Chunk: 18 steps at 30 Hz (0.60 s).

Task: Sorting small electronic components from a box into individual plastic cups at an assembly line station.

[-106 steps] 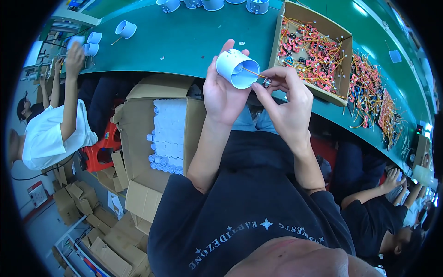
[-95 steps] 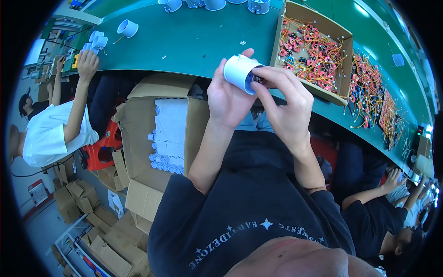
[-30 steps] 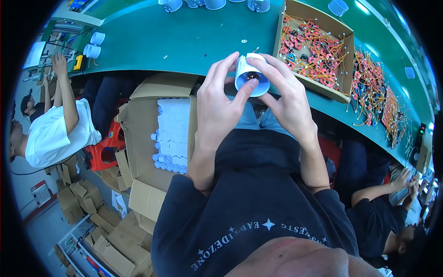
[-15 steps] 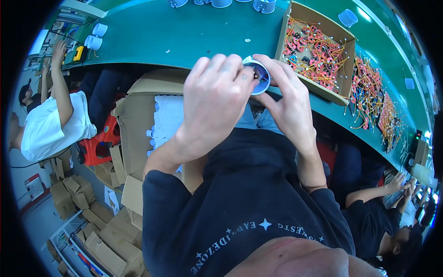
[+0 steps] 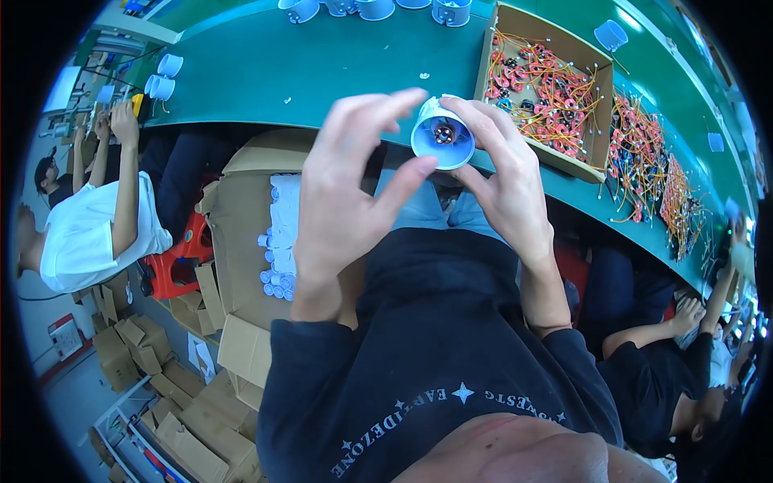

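One white cup (image 5: 444, 155) — held in right hand (image 5: 509, 179).

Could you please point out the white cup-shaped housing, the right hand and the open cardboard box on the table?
White cup-shaped housing (image 5: 443, 154): head view, lower inner wall.
Right hand (image 5: 507, 171): head view, middle of the hand.
Open cardboard box (image 5: 576, 54): head view, inside of its far wall.

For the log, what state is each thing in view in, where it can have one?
Cup: held, mouth facing the camera.
Dark round part: inside the cup.
Right grip: closed on the cup.
Left grip: open, fingers spread, blurred.
Tray: open-topped, holding tangled, wired red parts.
Big box: open, flaps out, holding white pieces.
Loose wired parts: heaped on the table.
Floor boxes: heaped, some flaps open.
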Available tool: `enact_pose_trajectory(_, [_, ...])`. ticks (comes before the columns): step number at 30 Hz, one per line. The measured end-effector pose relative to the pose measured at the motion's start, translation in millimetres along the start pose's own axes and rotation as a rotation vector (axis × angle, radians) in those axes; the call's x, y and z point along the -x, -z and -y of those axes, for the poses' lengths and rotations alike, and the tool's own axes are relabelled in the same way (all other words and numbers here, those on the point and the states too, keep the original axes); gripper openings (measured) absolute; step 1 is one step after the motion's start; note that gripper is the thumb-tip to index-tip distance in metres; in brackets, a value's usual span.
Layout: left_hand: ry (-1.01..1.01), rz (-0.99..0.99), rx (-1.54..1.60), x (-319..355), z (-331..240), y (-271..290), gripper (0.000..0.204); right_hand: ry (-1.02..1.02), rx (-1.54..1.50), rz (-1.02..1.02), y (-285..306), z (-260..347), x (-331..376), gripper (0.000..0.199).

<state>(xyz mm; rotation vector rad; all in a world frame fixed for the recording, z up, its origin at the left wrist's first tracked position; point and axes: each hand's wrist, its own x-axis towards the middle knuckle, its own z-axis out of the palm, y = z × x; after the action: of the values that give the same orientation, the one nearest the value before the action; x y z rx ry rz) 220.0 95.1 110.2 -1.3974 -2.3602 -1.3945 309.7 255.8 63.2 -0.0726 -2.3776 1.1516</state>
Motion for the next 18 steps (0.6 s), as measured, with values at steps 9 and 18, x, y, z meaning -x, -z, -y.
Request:
enact_pose_trajectory(9, [0.471, -0.09, 0.673, 30, 24, -37, 0.054, 0.045, -0.085, 0.069, -15, 10, 9, 0.06])
enact_pose_trajectory(18, [0.391, -0.124, 0.585, 32, 24, -45, 0.053, 0.169, -0.049, -0.078, -31, 1, 11, 0.061])
